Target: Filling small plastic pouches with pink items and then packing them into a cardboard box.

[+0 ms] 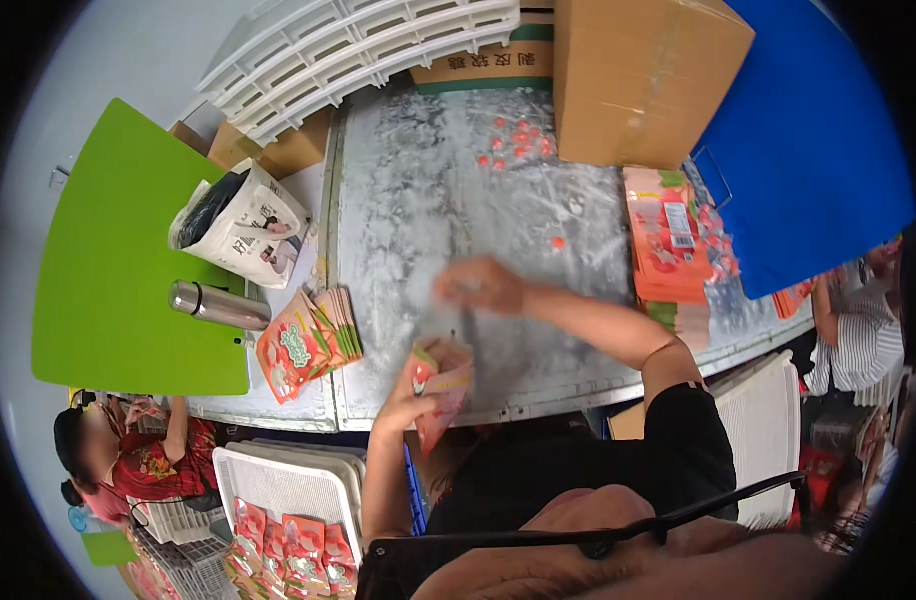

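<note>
Left hand (410, 398) grips orange-red pouch (440, 388) upright at metal table (418, 200) near edge. Right hand (478, 285) blurred above tabletop, finger state unclear. Fanned matching pouches (303, 345) left; flat orange stack (666, 235) right; brown carton (643, 75) behind.

- Left hand (415, 392) is raised just off the near edge of the metal table (418, 200), fingers curled and closed around an orange pouch (440, 385).
- Left forearm runs straight up from the lower edge, bare, elbow tucked close to the body.
- Right hand (478, 285) is out over the table, farther in than the left, blurred, so its grip can't be made out.
- Right arm is bent at the elbow, black short sleeve at the shoulder.
</note>
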The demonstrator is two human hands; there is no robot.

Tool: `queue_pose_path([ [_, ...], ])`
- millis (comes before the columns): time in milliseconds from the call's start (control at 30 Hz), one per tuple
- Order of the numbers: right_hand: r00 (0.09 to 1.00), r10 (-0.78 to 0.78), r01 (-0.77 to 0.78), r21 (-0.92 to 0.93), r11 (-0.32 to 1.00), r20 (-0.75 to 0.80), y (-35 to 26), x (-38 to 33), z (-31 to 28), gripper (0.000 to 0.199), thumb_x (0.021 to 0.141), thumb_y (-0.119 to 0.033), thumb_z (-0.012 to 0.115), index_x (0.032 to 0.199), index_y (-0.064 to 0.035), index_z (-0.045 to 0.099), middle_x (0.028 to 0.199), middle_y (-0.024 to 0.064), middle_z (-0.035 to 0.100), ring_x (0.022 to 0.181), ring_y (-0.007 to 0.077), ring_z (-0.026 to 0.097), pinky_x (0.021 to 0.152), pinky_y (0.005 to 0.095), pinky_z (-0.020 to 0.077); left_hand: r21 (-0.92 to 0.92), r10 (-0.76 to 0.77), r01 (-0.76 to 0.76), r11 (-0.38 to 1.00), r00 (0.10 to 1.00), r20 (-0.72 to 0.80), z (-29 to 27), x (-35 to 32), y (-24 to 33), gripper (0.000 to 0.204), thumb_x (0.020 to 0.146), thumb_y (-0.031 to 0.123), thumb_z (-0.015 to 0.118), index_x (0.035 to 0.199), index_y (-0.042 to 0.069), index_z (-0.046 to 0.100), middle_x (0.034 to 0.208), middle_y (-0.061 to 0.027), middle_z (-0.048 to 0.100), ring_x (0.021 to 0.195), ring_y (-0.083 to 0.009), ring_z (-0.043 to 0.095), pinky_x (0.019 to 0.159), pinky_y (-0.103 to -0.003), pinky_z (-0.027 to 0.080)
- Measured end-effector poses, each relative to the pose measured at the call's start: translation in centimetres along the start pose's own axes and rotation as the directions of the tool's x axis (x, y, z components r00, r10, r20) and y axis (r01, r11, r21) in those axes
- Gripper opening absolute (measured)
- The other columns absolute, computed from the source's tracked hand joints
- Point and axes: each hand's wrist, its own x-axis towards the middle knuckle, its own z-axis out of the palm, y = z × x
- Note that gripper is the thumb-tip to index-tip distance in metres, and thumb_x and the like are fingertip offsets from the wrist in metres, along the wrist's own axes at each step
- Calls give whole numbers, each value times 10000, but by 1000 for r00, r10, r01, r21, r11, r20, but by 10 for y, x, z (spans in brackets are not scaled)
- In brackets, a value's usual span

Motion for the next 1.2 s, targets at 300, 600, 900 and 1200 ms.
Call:
queue_pose_path([
  [300,629,239,-763,-530,369,-740,170,128,-232,830,867,-799,536,1511,-276,542,1716,83,253,1558,449,186,1202,727,117,-206,-43,-27,978,943,-331,12,-46,4,927,725,154,795,1517,11,335,1332,-127,590,1220,-212,582,1062,-361,458],
  [600,833,415,-505,-810,299,-366,176,126,-140,823,893,-754,550,1565,-286,476,1702,12,296,1572,415,153,1204,745,76,-364,-110,-53,930,905,-411,20,-42,11,956,734,145,789,1546,4,303,1316,-129,586,1117,-188,607,937,-301,500],
  [900,951,295,-271,-718,641,-95,118,6,-23,807,967,-711,473,1630,-268,346,1697,27,314,1560,361,235,1251,648,49,-202,-27,-25,979,968,-251,14,-50,-19,912,761,5,695,1572,8,276,1428,-148,525,1187,-186,548,989,-329,468],
  [1200,855,440,-274,483,832,-273,91,-63,-28,861,1049,-709,195,1677,-123,138,1635,91,428,1494,291,380,1275,502,57,-25,46,-58,998,934,-353,33,-94,-29,990,658,-95,633,1592,30,329,1518,-89,483,1432,-207,429,1201,-358,297],
])
